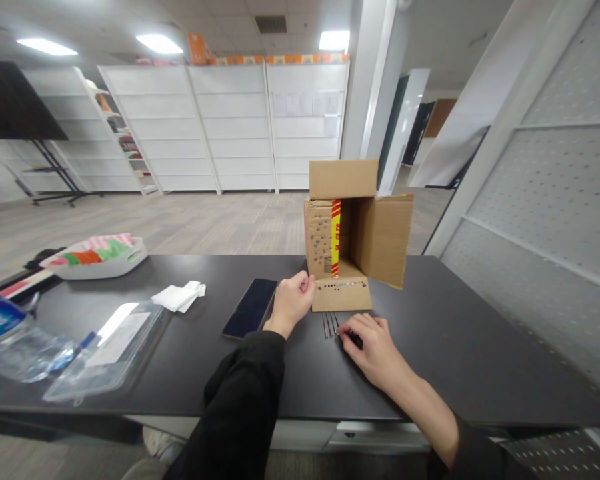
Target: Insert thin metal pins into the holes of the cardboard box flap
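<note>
A cardboard box (325, 237) stands with its front flaps spread, and metal heads dot its left front flap. Its lower flap (343, 303) lies toward me on the table, with a row of holes and metal heads. My left hand (293, 301) is closed at that flap's left edge; what its curled fingers hold, if anything, is hidden. Several thin nails (326, 325) lie side by side in front of the flap, heads toward me. My right hand (373, 347) rests on the table to their right, its thumb and fingertips pinched at the head of the rightmost nail.
A dark phone (251, 308) lies left of my left hand. Farther left are white tissues (179, 296), a clear plastic case (113, 350), a water bottle (20, 343) and a white basket (103, 267) of colourful packs. A perforated panel (555, 200) borders the table's right side.
</note>
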`<act>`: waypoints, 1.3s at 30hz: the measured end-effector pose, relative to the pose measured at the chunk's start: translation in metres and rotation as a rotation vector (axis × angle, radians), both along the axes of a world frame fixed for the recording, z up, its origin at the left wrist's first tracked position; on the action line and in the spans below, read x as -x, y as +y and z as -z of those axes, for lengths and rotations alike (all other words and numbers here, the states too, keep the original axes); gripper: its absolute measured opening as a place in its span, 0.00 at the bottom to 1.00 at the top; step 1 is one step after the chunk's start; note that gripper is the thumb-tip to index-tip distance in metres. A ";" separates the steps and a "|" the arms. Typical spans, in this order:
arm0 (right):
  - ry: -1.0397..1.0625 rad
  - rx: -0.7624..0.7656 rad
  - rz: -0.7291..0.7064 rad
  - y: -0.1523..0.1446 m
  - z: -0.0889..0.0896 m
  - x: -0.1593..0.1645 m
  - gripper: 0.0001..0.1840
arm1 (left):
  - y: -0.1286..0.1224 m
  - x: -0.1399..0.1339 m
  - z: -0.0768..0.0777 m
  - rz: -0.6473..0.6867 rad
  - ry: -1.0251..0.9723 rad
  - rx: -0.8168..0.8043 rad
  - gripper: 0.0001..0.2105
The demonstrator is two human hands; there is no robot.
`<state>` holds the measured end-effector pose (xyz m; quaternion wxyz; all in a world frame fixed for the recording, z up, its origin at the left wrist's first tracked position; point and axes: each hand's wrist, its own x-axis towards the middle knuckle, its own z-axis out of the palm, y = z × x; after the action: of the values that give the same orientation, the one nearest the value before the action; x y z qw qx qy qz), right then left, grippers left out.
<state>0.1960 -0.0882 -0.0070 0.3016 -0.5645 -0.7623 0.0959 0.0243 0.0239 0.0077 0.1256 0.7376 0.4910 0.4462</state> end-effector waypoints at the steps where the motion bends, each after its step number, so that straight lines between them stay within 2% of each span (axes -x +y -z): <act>1: 0.002 0.002 0.001 0.000 0.000 0.000 0.07 | 0.000 0.000 0.000 0.001 -0.001 0.000 0.18; 28: 0.004 0.000 -0.020 0.001 0.003 -0.001 0.08 | 0.001 0.000 0.001 -0.003 0.005 -0.002 0.19; 39: -0.024 -0.043 0.011 0.003 -0.016 -0.007 0.07 | 0.001 0.000 0.001 -0.004 0.005 0.000 0.18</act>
<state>0.2027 -0.0848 0.0089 0.3050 -0.5631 -0.7648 0.0708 0.0248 0.0249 0.0067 0.1237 0.7377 0.4928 0.4446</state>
